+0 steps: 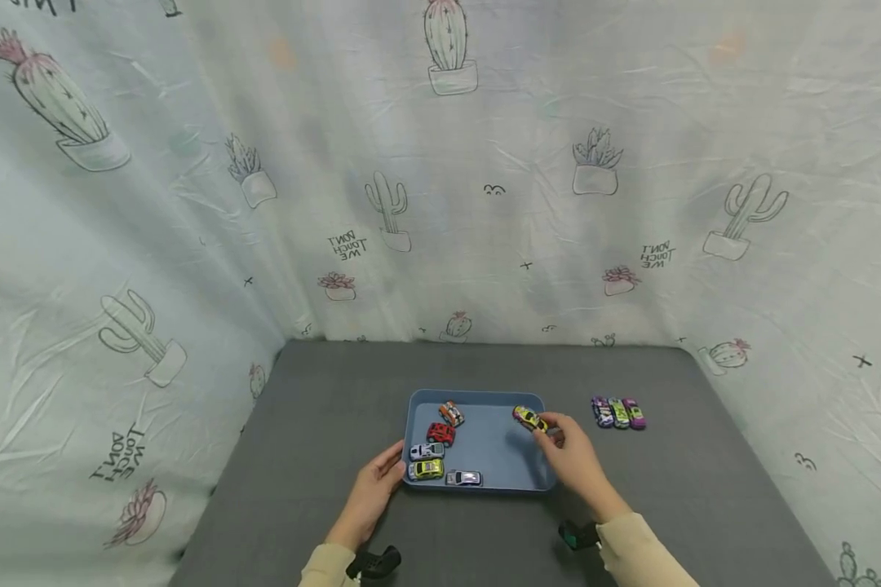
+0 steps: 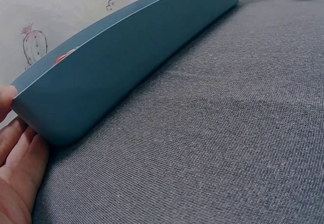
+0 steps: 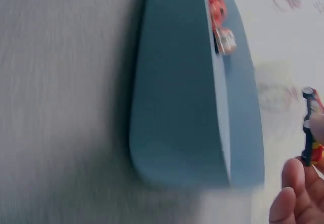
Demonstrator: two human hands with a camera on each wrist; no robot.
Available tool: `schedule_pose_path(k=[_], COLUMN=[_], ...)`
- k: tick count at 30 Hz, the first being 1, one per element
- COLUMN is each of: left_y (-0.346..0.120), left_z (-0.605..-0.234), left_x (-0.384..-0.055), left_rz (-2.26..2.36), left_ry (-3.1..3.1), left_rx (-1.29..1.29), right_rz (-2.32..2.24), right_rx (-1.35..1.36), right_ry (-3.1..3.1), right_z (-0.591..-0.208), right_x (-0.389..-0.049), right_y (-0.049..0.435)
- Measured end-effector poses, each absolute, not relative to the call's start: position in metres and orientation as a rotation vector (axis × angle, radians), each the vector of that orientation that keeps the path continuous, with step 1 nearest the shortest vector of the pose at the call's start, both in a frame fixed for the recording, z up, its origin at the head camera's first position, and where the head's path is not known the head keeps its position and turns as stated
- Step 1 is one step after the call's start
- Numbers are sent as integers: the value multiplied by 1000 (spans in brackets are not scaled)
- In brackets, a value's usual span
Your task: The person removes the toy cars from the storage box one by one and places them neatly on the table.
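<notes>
A blue rectangular tray lies on the grey cloth, with several small toy cars inside along its left and front. My right hand pinches a yellow toy car with dark and red markings between thumb and fingers, over the tray's right part. In the right wrist view, that yellow car shows side-on, raised beyond the tray wall. At the tray's front left corner, my left hand holds it, thumb at the rim and fingers along the outer wall; the left wrist view shows this left hand too.
Inside the tray are an orange car, a red car, a white car, a yellow-green car and a silver car. Three cars stand side by side right of the tray. A cactus-print curtain surrounds the table.
</notes>
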State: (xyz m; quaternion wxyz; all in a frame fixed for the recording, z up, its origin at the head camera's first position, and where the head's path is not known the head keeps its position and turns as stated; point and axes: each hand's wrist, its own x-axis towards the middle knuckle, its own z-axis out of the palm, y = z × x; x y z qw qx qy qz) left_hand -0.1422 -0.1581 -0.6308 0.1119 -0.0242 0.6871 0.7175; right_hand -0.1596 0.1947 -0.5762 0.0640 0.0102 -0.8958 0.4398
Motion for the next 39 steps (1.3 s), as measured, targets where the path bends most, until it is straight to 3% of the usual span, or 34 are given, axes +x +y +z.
schedule_pose_path(k=[18,39], left_y=[-158,-159], left_z=[-631,-631], left_x=[-144,-144], left_rz=[2099,2082], left_ry=[2030,2053], left_rx=[-78,-96], right_rz=[1235,1351], right_rx=[-537,-934], right_ry=[-2522,-2446], right_z=[-594,-604], right_x=[-165,-188], right_y=[321,358])
